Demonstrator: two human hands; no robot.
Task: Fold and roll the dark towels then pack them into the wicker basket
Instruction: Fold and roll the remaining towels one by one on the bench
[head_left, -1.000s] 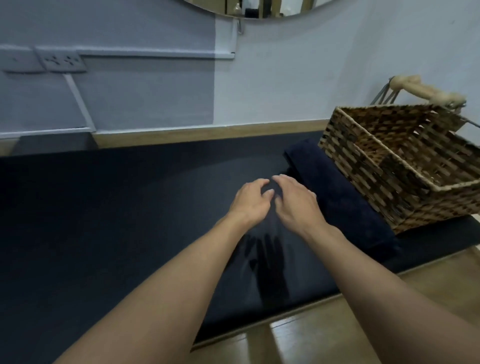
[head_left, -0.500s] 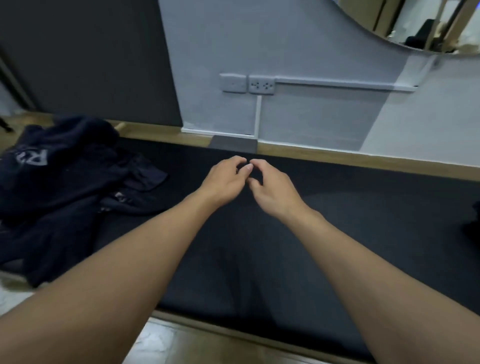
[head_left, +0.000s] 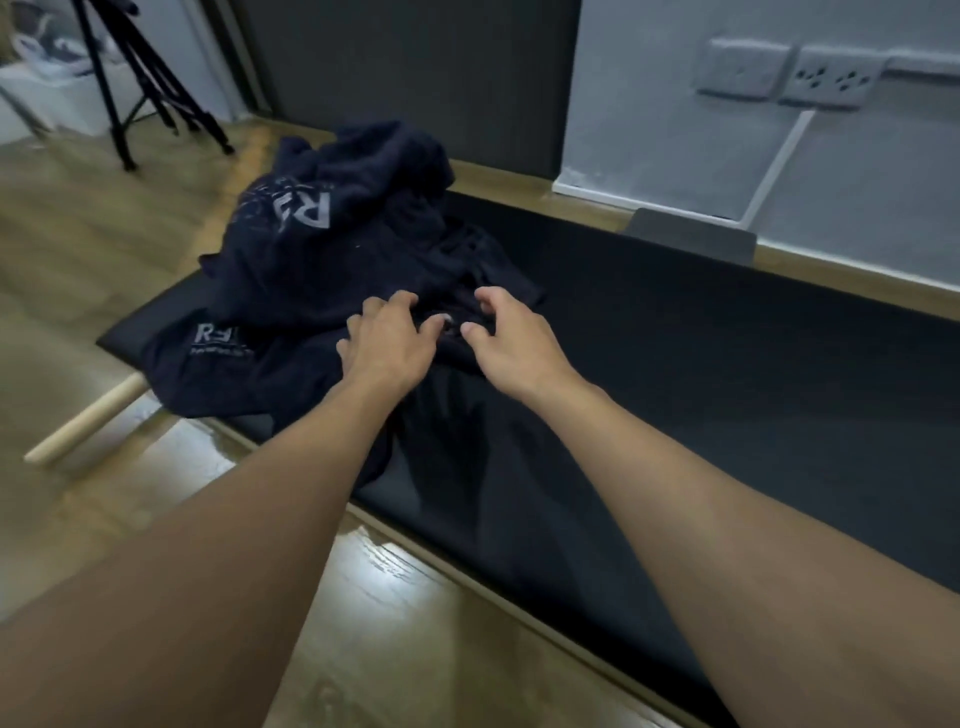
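A crumpled heap of dark navy towels (head_left: 332, 249) with pale printed lettering lies at the left end of a black mat (head_left: 727, 374). My left hand (head_left: 389, 343) is over the heap's near right edge, fingers spread and slightly bent, touching the cloth. My right hand (head_left: 511, 340) hovers just beside it, fingers curved and apart, holding nothing. The wicker basket is out of view.
The mat lies on a wooden floor (head_left: 415, 623) along a grey wall with sockets (head_left: 789, 73). A black tripod (head_left: 140, 88) stands at the far left. A pale wooden rod (head_left: 85, 421) pokes out from under the mat's left corner.
My view has swung left, away from the basket and the rolled towel. Both hands travelled left across the mat and now reach the heap of towels, with fingers spread apart.
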